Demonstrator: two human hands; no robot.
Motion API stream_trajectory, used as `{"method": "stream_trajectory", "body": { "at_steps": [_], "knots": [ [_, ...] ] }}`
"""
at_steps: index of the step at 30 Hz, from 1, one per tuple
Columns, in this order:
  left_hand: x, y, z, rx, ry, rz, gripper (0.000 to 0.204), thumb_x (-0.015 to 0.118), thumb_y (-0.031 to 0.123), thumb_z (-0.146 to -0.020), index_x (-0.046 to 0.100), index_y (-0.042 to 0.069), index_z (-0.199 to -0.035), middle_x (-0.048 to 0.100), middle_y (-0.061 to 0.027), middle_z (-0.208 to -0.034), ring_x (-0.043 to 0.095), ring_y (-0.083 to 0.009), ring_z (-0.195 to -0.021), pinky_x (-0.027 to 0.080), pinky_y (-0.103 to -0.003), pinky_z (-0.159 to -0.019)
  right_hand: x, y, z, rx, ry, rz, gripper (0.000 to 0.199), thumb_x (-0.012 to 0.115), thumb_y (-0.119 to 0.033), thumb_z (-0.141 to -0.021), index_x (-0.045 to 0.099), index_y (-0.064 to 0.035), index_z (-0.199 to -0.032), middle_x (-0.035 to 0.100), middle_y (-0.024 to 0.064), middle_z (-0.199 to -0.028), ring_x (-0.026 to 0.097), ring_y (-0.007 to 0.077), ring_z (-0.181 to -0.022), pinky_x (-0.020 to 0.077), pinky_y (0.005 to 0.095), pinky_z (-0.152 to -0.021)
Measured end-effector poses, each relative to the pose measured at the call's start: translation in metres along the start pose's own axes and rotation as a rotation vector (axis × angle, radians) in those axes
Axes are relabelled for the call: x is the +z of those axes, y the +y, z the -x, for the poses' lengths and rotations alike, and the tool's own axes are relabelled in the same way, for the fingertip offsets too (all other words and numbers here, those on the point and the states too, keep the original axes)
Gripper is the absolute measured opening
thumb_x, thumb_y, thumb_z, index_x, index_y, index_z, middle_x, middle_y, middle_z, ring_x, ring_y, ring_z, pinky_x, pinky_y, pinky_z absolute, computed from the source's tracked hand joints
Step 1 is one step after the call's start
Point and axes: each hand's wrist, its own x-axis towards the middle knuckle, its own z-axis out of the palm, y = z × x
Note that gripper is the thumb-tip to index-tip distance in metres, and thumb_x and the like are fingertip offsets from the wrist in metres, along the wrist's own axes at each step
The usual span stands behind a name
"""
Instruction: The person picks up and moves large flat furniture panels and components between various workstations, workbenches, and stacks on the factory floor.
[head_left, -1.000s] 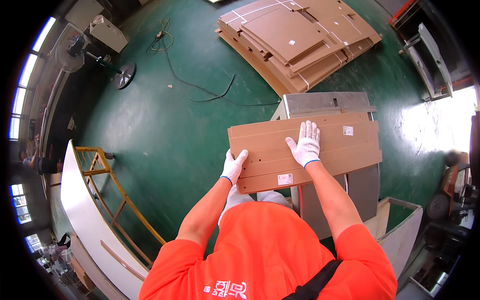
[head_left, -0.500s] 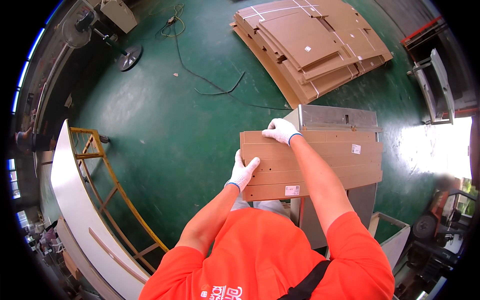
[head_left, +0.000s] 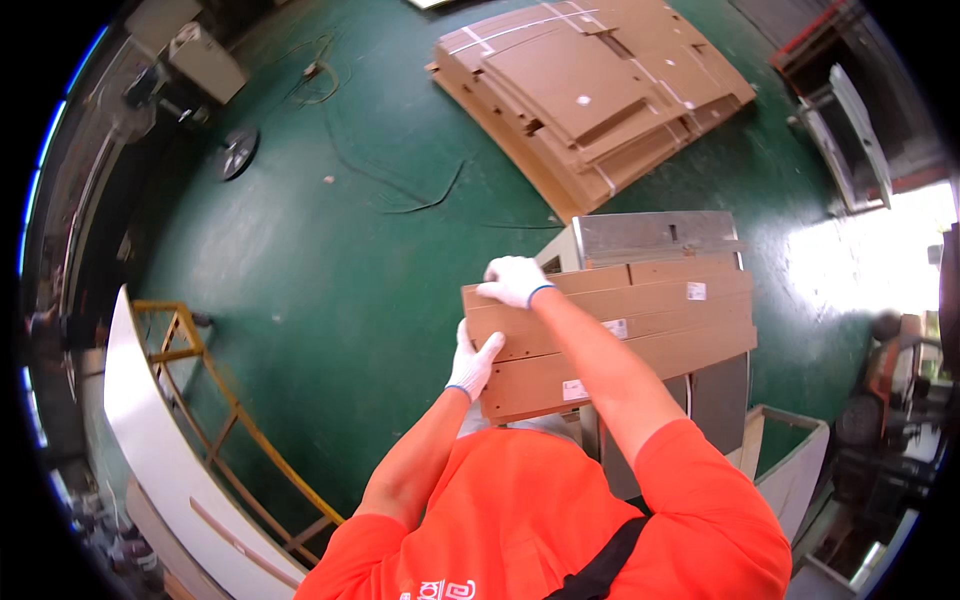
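Observation:
Several long brown panels (head_left: 655, 350) with small holes and white labels lie stacked and overlapping across the front of me. My left hand (head_left: 474, 362), in a white glove with a blue cuff, is closed round their left end, thumb on the upper face. Just beyond it my right hand (head_left: 516, 281), gloved alike, curls its fingers over the left end of the farther panels. Its fingertips press at the edge; what lies under the palm is hidden. The panels rest over a grey metal-topped stand (head_left: 655, 232), whose far part shows behind them.
A large strapped stack of brown cardboard sheets (head_left: 570, 95) lies on the green floor ahead. At left stand a yellow frame trolley (head_left: 215, 375) and a long white board (head_left: 150, 400). A fan base (head_left: 238, 152) and loose cable (head_left: 430, 200) are farther off. An open box-like frame (head_left: 790, 450) stands at right.
The near panels have shifted and tilted, and a third label now shows. My right hand has moved slightly left and nearer along the panels' end. The whole view has turned a little.

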Motion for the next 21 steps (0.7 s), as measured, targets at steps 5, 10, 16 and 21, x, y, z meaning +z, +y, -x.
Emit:
{"method": "stream_trajectory", "body": {
  "at_steps": [5, 10, 16, 21],
  "knots": [
    [-0.001, -0.003, 0.000, -0.027, -0.026, 0.199, 0.076, 0.071, 0.018, -0.092, 0.027, 0.006, -0.152, 0.054, -0.0145, -0.135, 0.054, -0.0251, -0.122, 0.044, -0.041, -0.105, 0.002, 0.032, 0.018, -0.039, 0.643, -0.323, 0.027, 0.067, -0.036, -0.087, 0.074, -0.0108, -0.091, 0.072, 0.0135, -0.096, 0.068, 0.0334, -0.096, 0.0529, 0.0431, -0.086],
    [-0.002, 0.009, -0.010, -0.154, 0.015, 0.332, 0.066, 0.060, 0.033, -0.099, 0.032, 0.005, -0.151, 0.051, -0.0129, -0.141, 0.050, -0.0246, -0.129, 0.040, -0.041, -0.109, -0.060, 0.237, 0.103, 0.406, 1.201, -0.119, 0.030, 0.063, -0.039, -0.091, 0.073, -0.0103, -0.095, 0.072, 0.0145, -0.099, 0.067, 0.0342, -0.096, 0.0525, 0.0434, -0.086],
    [0.007, 0.037, -0.026, -0.022, 0.126, 0.064, 0.069, 0.052, 0.034, -0.103, 0.023, 0.004, -0.158, 0.040, -0.0130, -0.155, 0.038, -0.0251, -0.142, 0.030, -0.037, -0.116, -0.129, 0.380, 0.180, 0.947, 0.548, 0.250, 0.071, 0.046, -0.056, -0.097, 0.042, -0.0084, -0.150, 0.048, 0.0179, -0.150, 0.043, 0.0327, -0.141, 0.0304, 0.0506, -0.115],
    [0.014, 0.047, -0.019, -0.052, 0.148, 0.052, 0.061, 0.049, 0.033, -0.105, 0.029, 0.007, -0.157, 0.043, -0.0107, -0.152, 0.043, -0.0231, -0.137, 0.034, -0.036, -0.114, -0.139, 0.398, 0.163, 1.027, 0.484, 0.275, 0.070, 0.040, -0.059, -0.098, 0.048, -0.0056, -0.142, 0.057, 0.0225, -0.139, 0.050, 0.0349, -0.133, 0.0309, 0.0502, -0.112]
  ]
}}
